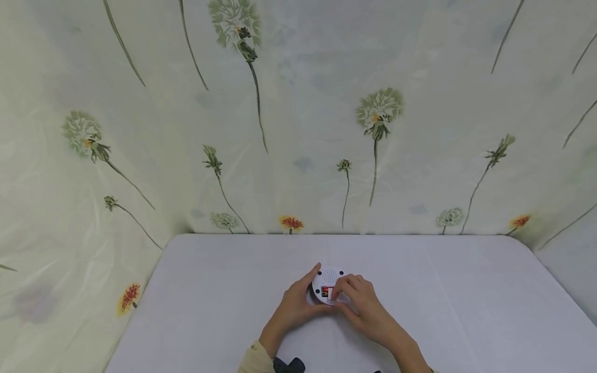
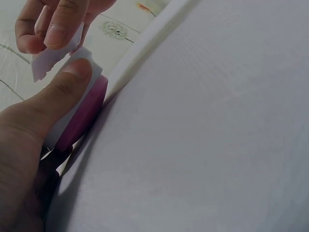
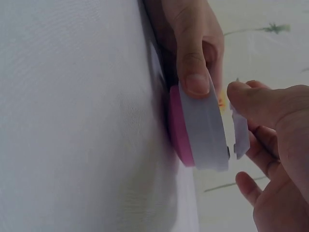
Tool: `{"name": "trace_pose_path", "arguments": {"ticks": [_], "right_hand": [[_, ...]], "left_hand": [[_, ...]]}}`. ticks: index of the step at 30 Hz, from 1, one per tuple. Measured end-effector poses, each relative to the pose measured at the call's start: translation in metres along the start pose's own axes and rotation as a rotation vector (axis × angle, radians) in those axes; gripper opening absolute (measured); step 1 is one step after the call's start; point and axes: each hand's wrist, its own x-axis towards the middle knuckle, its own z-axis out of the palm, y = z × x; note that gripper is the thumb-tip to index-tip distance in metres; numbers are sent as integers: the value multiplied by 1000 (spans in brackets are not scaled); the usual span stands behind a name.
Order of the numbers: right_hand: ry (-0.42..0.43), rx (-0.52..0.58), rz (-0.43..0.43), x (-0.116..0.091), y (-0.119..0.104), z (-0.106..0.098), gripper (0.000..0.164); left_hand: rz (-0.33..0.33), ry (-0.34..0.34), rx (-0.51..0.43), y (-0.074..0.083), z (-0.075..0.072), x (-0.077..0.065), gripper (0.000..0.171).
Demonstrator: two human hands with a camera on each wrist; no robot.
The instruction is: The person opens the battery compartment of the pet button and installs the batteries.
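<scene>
A round white device (image 1: 329, 276) with a pink face (image 3: 177, 128) is held low over the table, its underside turned up. That underside carries a patch of small holes, dark round feet and an open battery compartment with red-and-black batteries (image 1: 324, 291). My left hand (image 1: 295, 304) grips the device by its side, thumb along the white rim. Between the thumb and fingers of my right hand (image 1: 370, 312) is a small white battery cover (image 3: 241, 133). In the right wrist view a narrow gap separates the cover from the underside.
A white cloth covers the table (image 1: 224, 274). Behind it hangs a curtain (image 1: 308, 114) printed with dandelions, meeting the table's back edge. A black object (image 1: 290, 365) shows by the left sleeve (image 1: 257, 358) at the bottom.
</scene>
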Motion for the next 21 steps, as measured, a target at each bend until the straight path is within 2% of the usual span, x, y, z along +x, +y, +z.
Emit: {"name": "trace_pose_path", "arguments": {"ticks": [10, 21], "right_hand": [[-18, -6, 26, 0, -1, 7, 25], [23, -7, 21, 1, 0, 10, 23]], "left_hand": [[52, 13, 26, 1, -1, 0, 96], [36, 1, 25, 0, -1, 0, 96]]}}
